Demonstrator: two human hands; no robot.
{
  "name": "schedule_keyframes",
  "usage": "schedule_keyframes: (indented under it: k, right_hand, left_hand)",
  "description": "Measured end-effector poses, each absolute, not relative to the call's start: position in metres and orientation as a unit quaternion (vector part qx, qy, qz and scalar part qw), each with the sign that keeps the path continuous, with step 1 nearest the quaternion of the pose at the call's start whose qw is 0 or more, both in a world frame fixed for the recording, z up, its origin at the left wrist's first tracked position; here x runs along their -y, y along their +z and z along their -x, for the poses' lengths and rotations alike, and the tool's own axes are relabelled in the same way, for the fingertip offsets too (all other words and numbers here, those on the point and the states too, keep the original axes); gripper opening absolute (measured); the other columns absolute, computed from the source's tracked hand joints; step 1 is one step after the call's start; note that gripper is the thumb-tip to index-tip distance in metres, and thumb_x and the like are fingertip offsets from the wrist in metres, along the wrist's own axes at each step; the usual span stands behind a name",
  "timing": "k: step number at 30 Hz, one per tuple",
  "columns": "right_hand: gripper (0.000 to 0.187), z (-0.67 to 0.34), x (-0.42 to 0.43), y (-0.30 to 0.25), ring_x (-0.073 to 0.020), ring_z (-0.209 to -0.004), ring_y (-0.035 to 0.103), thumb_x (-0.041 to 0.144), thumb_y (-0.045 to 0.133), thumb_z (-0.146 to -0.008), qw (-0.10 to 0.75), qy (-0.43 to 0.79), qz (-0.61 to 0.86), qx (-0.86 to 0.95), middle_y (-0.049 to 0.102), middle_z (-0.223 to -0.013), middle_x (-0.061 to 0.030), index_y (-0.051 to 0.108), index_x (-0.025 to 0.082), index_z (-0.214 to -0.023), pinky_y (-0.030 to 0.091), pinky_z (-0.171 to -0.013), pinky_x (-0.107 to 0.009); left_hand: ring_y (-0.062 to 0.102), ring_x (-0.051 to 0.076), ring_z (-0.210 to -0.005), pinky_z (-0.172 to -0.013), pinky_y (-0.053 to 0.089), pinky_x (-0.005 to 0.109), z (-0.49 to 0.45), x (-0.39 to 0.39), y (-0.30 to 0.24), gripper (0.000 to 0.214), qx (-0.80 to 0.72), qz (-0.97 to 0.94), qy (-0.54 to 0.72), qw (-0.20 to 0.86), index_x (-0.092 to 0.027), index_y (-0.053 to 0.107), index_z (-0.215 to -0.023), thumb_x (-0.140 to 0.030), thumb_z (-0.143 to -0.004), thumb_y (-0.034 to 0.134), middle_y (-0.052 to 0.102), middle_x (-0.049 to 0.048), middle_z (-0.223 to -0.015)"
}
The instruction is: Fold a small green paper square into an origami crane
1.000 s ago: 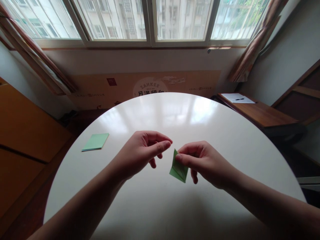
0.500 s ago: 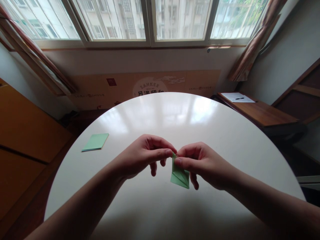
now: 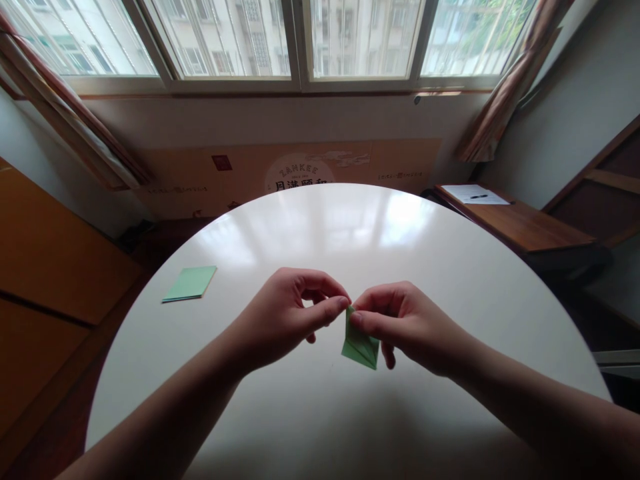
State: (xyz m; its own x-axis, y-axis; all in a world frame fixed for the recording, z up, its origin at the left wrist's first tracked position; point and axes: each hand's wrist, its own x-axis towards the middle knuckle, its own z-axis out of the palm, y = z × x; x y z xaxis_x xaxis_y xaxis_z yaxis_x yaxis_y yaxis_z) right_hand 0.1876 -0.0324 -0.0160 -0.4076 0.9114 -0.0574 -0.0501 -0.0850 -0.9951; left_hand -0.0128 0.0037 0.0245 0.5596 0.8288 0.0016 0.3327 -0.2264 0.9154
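Note:
A small folded piece of green paper (image 3: 361,347) hangs between my hands above the white table, with slanting creases on its lower part. My right hand (image 3: 400,317) pinches its upper right side, thumb on the front face and index finger behind. At the paper's top tip, my left hand (image 3: 295,313) has thumb and index finger pressed together, closed on that corner. The fingertips of both hands nearly meet there. The paper's upper right edge is hidden behind my right thumb.
On the left of the round white table (image 3: 280,427) lies a stack of green paper squares (image 3: 191,283). A wooden desk (image 3: 540,223) with a white sheet (image 3: 473,194) and a dark pen (image 3: 479,197) stands beyond the table's right edge. Windows (image 3: 360,40) line the far wall.
My left thumb has slid slightly up and right to the paper's top tip, and its lower fingers have curled in. The green paper has risen a little.

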Motion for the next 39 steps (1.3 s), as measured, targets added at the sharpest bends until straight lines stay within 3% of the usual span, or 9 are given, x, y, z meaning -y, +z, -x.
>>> schedule_keyframes:
  k: [5,10,14,21,30,39]
  right_hand:
    - [0.016,-0.186,0.034,-0.014,-0.0102,-0.053,0.056,0.028,0.070,-0.084,0.367,0.593,0.420,0.581,0.064,-0.066,-0.0018,0.074,0.013,-0.081,0.047,-0.040,-0.017]
    - [0.014,-0.186,0.035,-0.013,-0.0112,-0.053,0.057,0.026,0.067,-0.084,0.348,0.581,0.432,0.595,0.065,-0.066,-0.0022,0.074,0.014,-0.081,0.048,-0.041,-0.018]
    - [0.013,-0.187,0.034,-0.014,-0.0114,-0.053,0.057,0.025,0.068,-0.083,0.353,0.589,0.429,0.587,0.064,-0.065,-0.0019,0.073,0.014,-0.080,0.048,-0.040,-0.018]
    - [0.014,-0.188,0.032,-0.016,-0.0087,-0.048,0.053,0.026,0.071,-0.081,0.371,0.662,0.385,0.525,0.059,-0.061,0.0011,0.071,0.013,-0.077,0.047,-0.038,-0.017]
    - [0.021,-0.187,0.030,-0.018,-0.0097,-0.048,0.053,0.032,0.075,-0.080,0.373,0.710,0.346,0.487,0.055,-0.060,0.0020,0.068,0.013,-0.076,0.049,-0.036,-0.018]
    - [0.022,-0.187,0.029,-0.020,-0.0099,-0.049,0.055,0.034,0.072,-0.085,0.367,0.694,0.356,0.507,0.057,-0.061,0.0020,0.067,0.014,-0.077,0.048,-0.038,-0.017]
  left_hand:
    - [0.058,0.010,-0.060,-0.047,0.046,0.016,0.014,-0.001,0.027,0.010,-0.379,-0.824,0.270,0.323,-0.016,0.072,-0.080,-0.018,-0.085,0.064,0.066,0.0008,-0.071]
    - [0.062,0.013,-0.072,-0.053,0.048,0.018,0.017,-0.002,0.027,0.012,-0.342,-0.866,0.254,0.262,-0.016,0.065,-0.083,-0.017,-0.091,0.056,0.065,0.0034,-0.083]
    - [0.064,0.016,-0.076,-0.059,0.052,0.022,0.020,-0.005,0.027,0.014,-0.357,-0.855,0.282,0.251,-0.016,0.065,-0.090,-0.022,-0.095,0.053,0.067,0.0050,-0.087]
    - [0.065,0.013,-0.078,-0.065,0.052,0.021,0.025,-0.007,0.031,0.018,-0.278,-0.898,0.242,0.239,-0.017,0.069,-0.101,-0.015,-0.096,0.052,0.069,0.0062,-0.099]
    - [0.062,0.012,-0.073,-0.062,0.050,0.020,0.022,-0.006,0.029,0.015,-0.252,-0.901,0.246,0.251,-0.016,0.067,-0.088,-0.019,-0.097,0.055,0.067,0.0048,-0.089]
    - [0.061,0.011,-0.071,-0.059,0.050,0.019,0.023,-0.004,0.029,0.013,-0.258,-0.903,0.246,0.240,-0.017,0.068,-0.087,-0.015,-0.093,0.057,0.066,0.0052,-0.092]
